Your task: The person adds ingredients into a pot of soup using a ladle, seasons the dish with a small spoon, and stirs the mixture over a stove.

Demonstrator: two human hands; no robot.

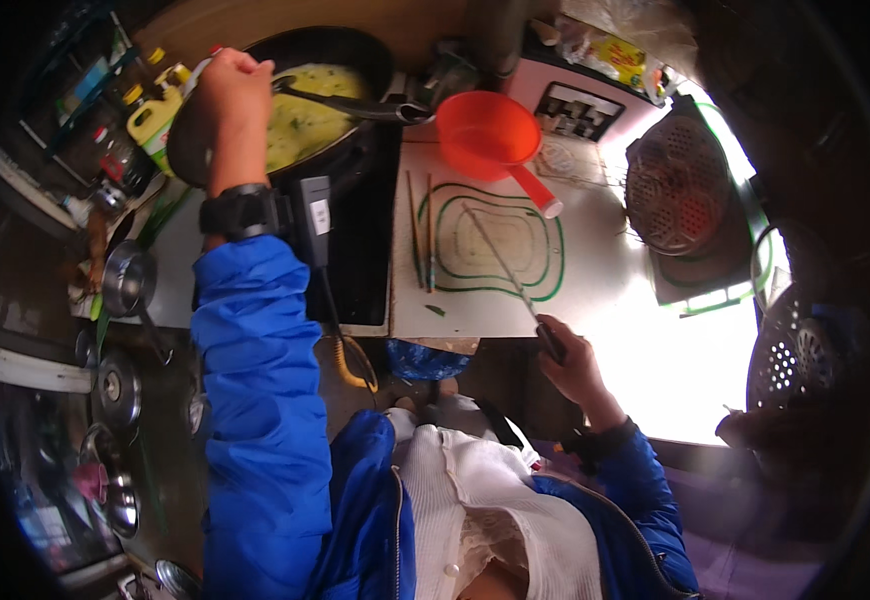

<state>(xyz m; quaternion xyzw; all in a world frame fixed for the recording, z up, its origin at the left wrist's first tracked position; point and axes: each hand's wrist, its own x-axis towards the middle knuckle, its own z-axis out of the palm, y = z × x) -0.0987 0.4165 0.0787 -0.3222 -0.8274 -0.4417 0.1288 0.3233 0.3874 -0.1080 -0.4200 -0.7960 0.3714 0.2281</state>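
My left hand (236,86) is raised over the near left side of a dark wok (193,146), its fingers curled in; whether they pinch something is hidden. The wok holds a yellow, egg-like mixture (307,124) with green bits. A black-handled cooking utensil (352,105) rests across it, handle pointing right. My right hand (573,364) grips the dark handle of a kitchen knife (502,262), whose blade reaches over a translucent cutting board (491,247) with green outlines. Two chopsticks (421,232) lie along the board's left side. A small green scrap (435,310) lies just below the board.
A red plastic scoop (487,131) stands behind the board. At right is a perforated steamer rack (679,187). Several bottles (153,120) stand left of the wok, with a small saucepan (128,277) nearer. A dark box (315,217) on a cable hangs beside my left wrist.
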